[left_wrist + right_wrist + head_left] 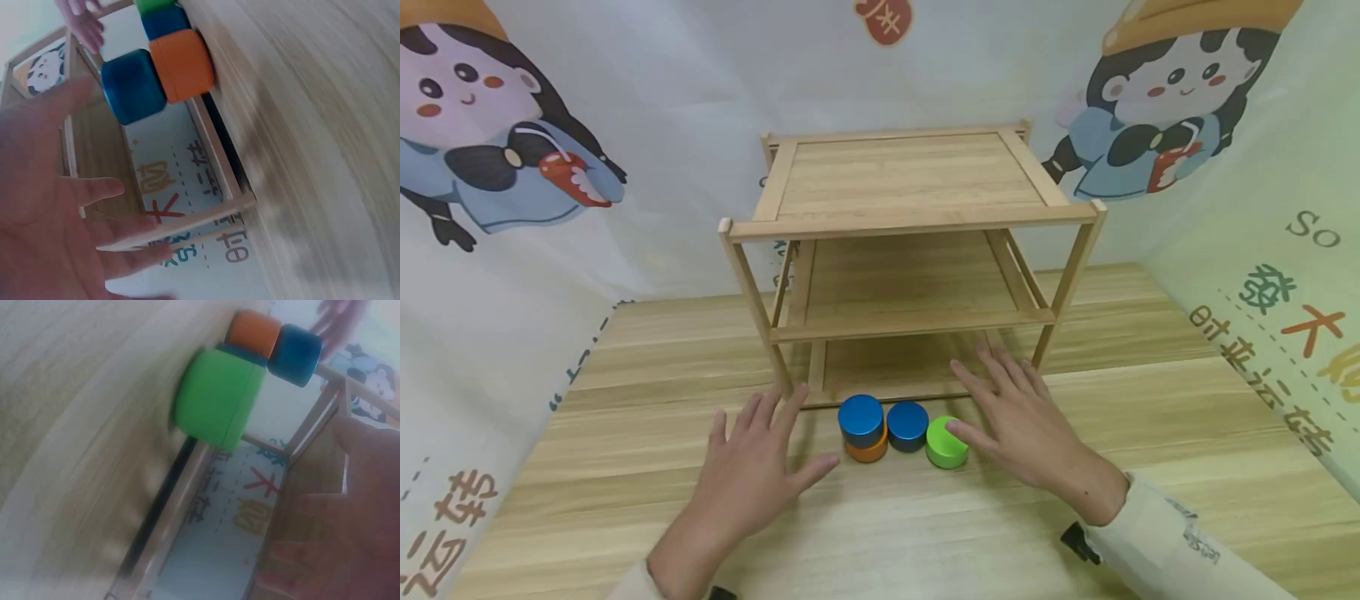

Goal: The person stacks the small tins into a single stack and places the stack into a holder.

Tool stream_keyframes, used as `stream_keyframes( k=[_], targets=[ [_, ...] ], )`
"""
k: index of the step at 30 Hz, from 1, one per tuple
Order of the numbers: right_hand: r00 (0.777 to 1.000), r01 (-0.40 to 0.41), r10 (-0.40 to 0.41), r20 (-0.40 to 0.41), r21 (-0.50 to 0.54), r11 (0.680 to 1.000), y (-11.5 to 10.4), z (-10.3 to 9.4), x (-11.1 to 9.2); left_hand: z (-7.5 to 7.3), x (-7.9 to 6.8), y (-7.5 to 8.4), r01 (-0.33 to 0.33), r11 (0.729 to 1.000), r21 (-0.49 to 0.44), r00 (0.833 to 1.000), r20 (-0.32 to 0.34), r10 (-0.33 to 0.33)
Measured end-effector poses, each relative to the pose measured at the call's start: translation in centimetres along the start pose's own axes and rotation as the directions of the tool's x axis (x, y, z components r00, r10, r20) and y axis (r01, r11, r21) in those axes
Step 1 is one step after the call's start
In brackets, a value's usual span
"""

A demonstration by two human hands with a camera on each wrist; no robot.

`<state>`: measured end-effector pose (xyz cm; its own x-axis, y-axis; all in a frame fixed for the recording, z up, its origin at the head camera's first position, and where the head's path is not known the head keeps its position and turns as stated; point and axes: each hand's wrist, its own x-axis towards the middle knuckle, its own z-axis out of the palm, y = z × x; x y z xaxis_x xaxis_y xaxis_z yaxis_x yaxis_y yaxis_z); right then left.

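Holding nothing, left hand and right hand splay; a careless bump could topple the glossy blue cylinder off the orange cylinder.

Blue cyl. (slight sheen on its flat top) stacked upright on orange cyl., at L end of row. 2nd blue cyl. upright on bench, just to R. Green cyl. at R end, also upright, set slightly fwd.
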<state>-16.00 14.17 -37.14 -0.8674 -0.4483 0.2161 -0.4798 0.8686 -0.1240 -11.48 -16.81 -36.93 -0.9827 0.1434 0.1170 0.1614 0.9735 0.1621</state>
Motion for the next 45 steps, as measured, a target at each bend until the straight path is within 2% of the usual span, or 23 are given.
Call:
stream_keyframes(
  k=[7,12,20,35,45],
  targets=[
    [0.994,0.041,-0.024,-0.111,0.152,0.987,-0.4,0.2,0.4,0.5,0.8,1.1,-0.029,0.985,-0.169,0.999,0.017,0.032],
    [0.983,0.095,-0.058,-0.172,0.211,0.973,-0.9,0.5,0.8,1.4,1.8,1.7,-0.011,0.976,-0.216,0.997,0.068,0.026],
    [0.989,0.104,-0.078,-0.123,0.224,0.969,-1.1,1.4,0.6,2.4,2.4,1.7,-0.01,0.97,-0.242,0.991,0.13,0.043],
    [0.988,0.132,-0.108,-0.11,0.25,0.959,-1.1,1.6,0.9,2.5,2.6,1.5,-0.028,0.984,-0.177,0.993,0.11,0.048],
    [0.984,0.168,-0.152,-0.092,0.212,0.963,-0.9,1.6,1.3,2.6,2.9,1.4,-0.047,0.976,-0.211,0.989,0.129,0.076]
  ],
)
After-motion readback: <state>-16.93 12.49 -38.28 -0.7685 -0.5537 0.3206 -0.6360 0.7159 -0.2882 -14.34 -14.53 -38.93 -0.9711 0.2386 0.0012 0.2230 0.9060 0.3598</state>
